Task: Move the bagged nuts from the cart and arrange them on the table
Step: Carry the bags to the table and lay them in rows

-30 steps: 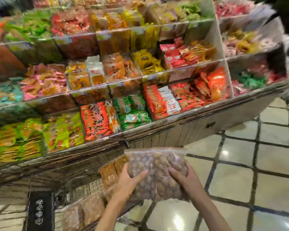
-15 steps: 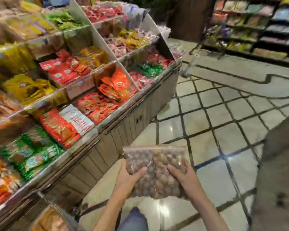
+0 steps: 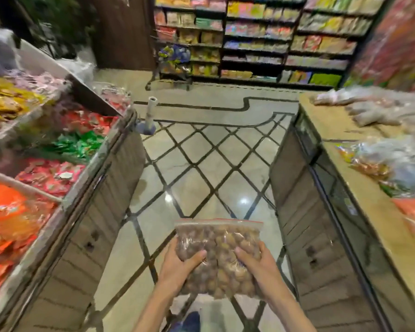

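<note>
Carrying a clear zip-top plastic bag of brown round nuts [image 3: 219, 256] at waist height, the person grips it from both sides: the left hand [image 3: 177, 267] clenches the bag's left edge with the thumb across the front, and the right hand [image 3: 255, 265] clasps the right edge the same way. The bag hangs over the glossy tiled floor [image 3: 201, 168], in the aisle, touching no surface.

A second ago the view faced the tiered snack display with the wire cart below it; now the cart is out of sight and the view has swung down the aisle, so the pickup looks done and the carry is under way. The slanted display of bright wrapped sweets [image 3: 58, 149] now runs along the left. On the right stands the tan wooden bench [image 3: 359, 195], where several blurred clear bags [image 3: 379, 111] already lie toward its far end, with other packets nearer. A further turn to the right and a set-down beside those bags seems to be what remains. Beyond, dark shelves of packaged goods [image 3: 261, 37] close the aisle.
</note>
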`<state>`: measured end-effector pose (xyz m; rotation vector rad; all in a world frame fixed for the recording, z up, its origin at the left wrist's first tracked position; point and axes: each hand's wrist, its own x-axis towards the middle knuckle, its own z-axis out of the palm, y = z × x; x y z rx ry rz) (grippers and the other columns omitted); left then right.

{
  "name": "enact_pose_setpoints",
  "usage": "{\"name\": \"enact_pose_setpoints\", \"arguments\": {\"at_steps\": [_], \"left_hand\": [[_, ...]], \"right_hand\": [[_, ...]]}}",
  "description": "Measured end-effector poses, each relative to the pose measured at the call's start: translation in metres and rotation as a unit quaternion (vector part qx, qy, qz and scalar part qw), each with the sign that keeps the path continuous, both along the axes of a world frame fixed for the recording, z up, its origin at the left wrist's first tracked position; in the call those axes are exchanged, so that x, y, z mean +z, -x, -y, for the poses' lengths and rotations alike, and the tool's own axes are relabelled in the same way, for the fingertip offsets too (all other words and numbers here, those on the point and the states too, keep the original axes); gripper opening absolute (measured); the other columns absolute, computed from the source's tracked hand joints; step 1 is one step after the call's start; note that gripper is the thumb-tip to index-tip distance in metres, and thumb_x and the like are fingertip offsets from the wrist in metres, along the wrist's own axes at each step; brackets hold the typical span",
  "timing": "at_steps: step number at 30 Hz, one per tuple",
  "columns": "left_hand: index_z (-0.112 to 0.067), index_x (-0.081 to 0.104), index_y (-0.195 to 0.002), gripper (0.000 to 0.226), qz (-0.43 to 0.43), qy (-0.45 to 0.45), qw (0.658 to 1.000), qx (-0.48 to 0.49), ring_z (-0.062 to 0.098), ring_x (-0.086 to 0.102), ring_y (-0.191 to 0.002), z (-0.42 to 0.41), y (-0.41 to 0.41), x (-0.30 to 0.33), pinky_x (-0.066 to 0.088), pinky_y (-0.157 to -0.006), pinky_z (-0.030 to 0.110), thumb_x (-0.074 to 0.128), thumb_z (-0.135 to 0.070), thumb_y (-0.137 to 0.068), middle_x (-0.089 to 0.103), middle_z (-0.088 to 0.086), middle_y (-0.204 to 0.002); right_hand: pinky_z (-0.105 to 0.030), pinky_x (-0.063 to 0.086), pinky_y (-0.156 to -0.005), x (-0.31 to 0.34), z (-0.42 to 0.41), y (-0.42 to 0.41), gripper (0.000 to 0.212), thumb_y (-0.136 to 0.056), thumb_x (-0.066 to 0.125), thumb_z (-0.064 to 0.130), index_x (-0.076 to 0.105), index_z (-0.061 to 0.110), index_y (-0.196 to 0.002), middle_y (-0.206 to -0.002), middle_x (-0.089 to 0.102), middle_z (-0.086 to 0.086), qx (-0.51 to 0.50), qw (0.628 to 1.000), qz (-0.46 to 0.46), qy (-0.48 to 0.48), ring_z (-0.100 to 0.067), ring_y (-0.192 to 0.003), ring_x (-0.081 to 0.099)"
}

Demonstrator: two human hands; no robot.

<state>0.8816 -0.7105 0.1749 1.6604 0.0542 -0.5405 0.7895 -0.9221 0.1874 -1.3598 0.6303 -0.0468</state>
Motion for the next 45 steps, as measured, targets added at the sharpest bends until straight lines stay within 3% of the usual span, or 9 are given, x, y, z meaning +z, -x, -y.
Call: {"name": "enact_pose_setpoints", "arguments": {"at_steps": [5, 14, 17, 23, 26, 32, 38, 41, 45], "left_hand": [[-0.036, 0.062, -0.121, 0.057, 0.011, 0.0, 0.997, -0.074, 0.007, 0.075, -0.099, 0.061, -0.097, 0.009, 0.059, -0.077, 0.022, 0.094, -0.029, -0.075, 0.077, -0.006, -0.113], [-0.04, 0.056, -0.13, 0.068, -0.001, -0.012, 0.991, -0.136, 0.014, 0.073, -0.106, 0.174, -0.248, -0.004, 0.064, -0.088, 0.042, 0.094, -0.038, -0.074, 0.071, -0.008, -0.121], [-0.037, 0.059, -0.123, 0.057, 0.015, -0.019, 0.991, -0.133, 0.007, 0.073, -0.099, 0.223, -0.302, -0.008, 0.064, -0.079, 0.027, 0.092, -0.03, -0.078, 0.073, -0.008, -0.115], [-0.034, 0.052, -0.131, 0.069, 0.028, -0.029, 0.988, -0.152, 0.011, 0.065, -0.112, 0.337, -0.412, 0.005, 0.057, -0.093, 0.033, 0.093, -0.031, -0.076, 0.066, -0.009, -0.124], [-0.039, 0.045, -0.128, 0.066, 0.039, -0.027, 0.983, -0.18, -0.001, 0.059, -0.104, 0.394, -0.459, 0.013, 0.048, -0.076, 0.018, 0.089, -0.032, -0.079, 0.059, -0.019, -0.118], [-0.029, 0.053, -0.132, 0.073, 0.014, -0.007, 0.976, -0.216, 0.011, 0.07, -0.108, 0.493, -0.54, 0.014, 0.061, -0.079, 0.024, 0.094, -0.04, -0.073, 0.069, -0.006, -0.123], [-0.03, 0.051, -0.137, 0.079, 0.02, -0.003, 0.953, -0.301, 0.007, 0.069, -0.11, 0.61, -0.626, 0.001, 0.058, -0.077, 0.018, 0.094, -0.043, -0.071, 0.067, -0.009, -0.125], [-0.027, 0.058, -0.13, 0.072, 0.009, 0.003, 0.939, -0.344, 0.01, 0.075, -0.103, 0.67, -0.672, -0.008, 0.062, -0.076, 0.023, 0.097, -0.037, -0.07, 0.074, -0.002, -0.122], [-0.03, 0.057, -0.132, 0.082, 0.001, 0.005, 0.908, -0.419, 0.011, 0.075, -0.106, 0.749, -0.734, -0.007, 0.064, -0.087, 0.033, 0.096, -0.05, -0.062, 0.075, -0.004, -0.121]], "right_hand": [[-0.055, 0.059, -0.103, 0.004, 0.046, -0.068, 0.085, -0.061, 0.097, 0.058, 0.062, 0.03, -0.134, -0.121, 0.08, 0.0, -0.066, 0.998, -0.014, 0.015, -0.024, -0.112, 0.077], [-0.057, 0.061, -0.098, -0.012, 0.145, -0.197, 0.072, -0.074, 0.096, 0.039, 0.06, 0.028, -0.135, -0.124, 0.078, -0.007, -0.124, 0.992, -0.009, -0.012, -0.028, -0.111, 0.077], [-0.056, 0.06, -0.099, -0.02, 0.192, -0.247, 0.067, -0.077, 0.095, 0.037, 0.062, 0.027, -0.134, -0.122, 0.079, -0.004, -0.13, 0.991, -0.007, -0.008, -0.028, -0.111, 0.077], [-0.028, 0.064, -0.076, -0.009, 0.297, -0.354, 0.054, -0.084, 0.088, 0.02, 0.059, 0.024, -0.13, -0.106, 0.081, 0.005, -0.138, 0.99, 0.006, 0.002, -0.013, -0.094, 0.08], [-0.028, 0.065, -0.071, 0.008, 0.346, -0.398, 0.054, -0.085, 0.087, 0.024, 0.056, 0.031, -0.128, -0.112, 0.079, 0.001, -0.133, 0.991, 0.011, 0.003, -0.014, -0.093, 0.08], [-0.024, 0.064, -0.071, 0.011, 0.436, -0.464, 0.051, -0.087, 0.086, 0.034, 0.054, 0.044, -0.125, -0.116, 0.075, 0.009, -0.18, 0.982, 0.003, 0.052, -0.002, -0.095, 0.077], [-0.024, 0.064, -0.068, 0.0, 0.526, -0.526, 0.049, -0.092, 0.081, 0.03, 0.057, 0.03, -0.134, -0.119, 0.077, 0.001, -0.258, 0.965, 0.006, 0.047, -0.01, -0.095, 0.08], [-0.025, 0.064, -0.074, -0.012, 0.567, -0.561, 0.05, -0.091, 0.081, 0.035, 0.058, 0.03, -0.135, -0.12, 0.077, 0.002, -0.317, 0.947, 0.01, 0.045, -0.008, -0.098, 0.079], [-0.046, 0.058, -0.104, -0.014, 0.617, -0.607, 0.09, -0.069, 0.087, 0.07, 0.053, 0.035, -0.145, -0.131, 0.074, 0.01, -0.396, 0.917, -0.003, 0.045, -0.01, -0.114, 0.074]]}}
